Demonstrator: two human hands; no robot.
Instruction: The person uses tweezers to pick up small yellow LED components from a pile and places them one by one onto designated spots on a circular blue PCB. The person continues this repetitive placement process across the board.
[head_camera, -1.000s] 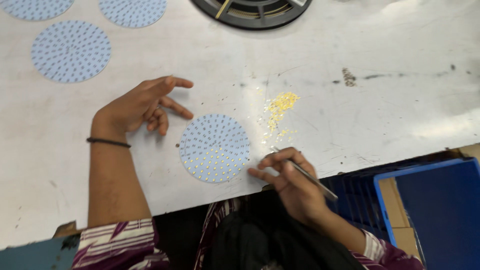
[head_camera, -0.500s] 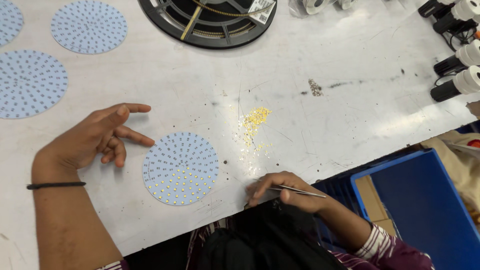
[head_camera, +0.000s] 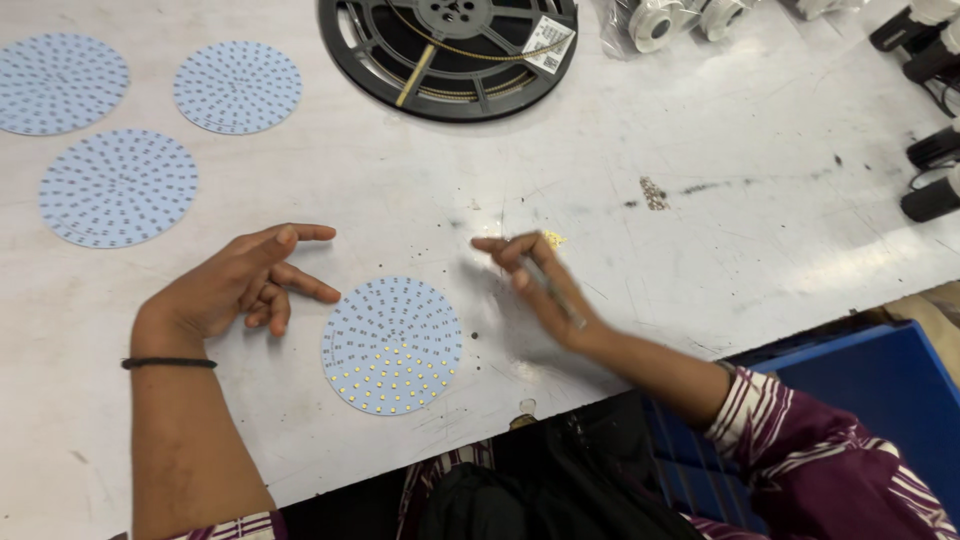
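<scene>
A scuffed white counter (head_camera: 760, 230) fills most of the frame. At top centre lies a black reel (head_camera: 450, 50); a blue bin (head_camera: 880, 400) sits at lower right. Three pale blue discs (head_camera: 118, 187) lie at upper left. A round board (head_camera: 392, 345), its lower part dotted yellow, rests at lower centre between the hands. The left hand (head_camera: 235, 285) lies open just left of it, fingers spread, holding nothing. The blurred right hand (head_camera: 535, 280) pinches a thin tool (head_camera: 555, 290) above small yellow parts (head_camera: 551, 238).
</scene>
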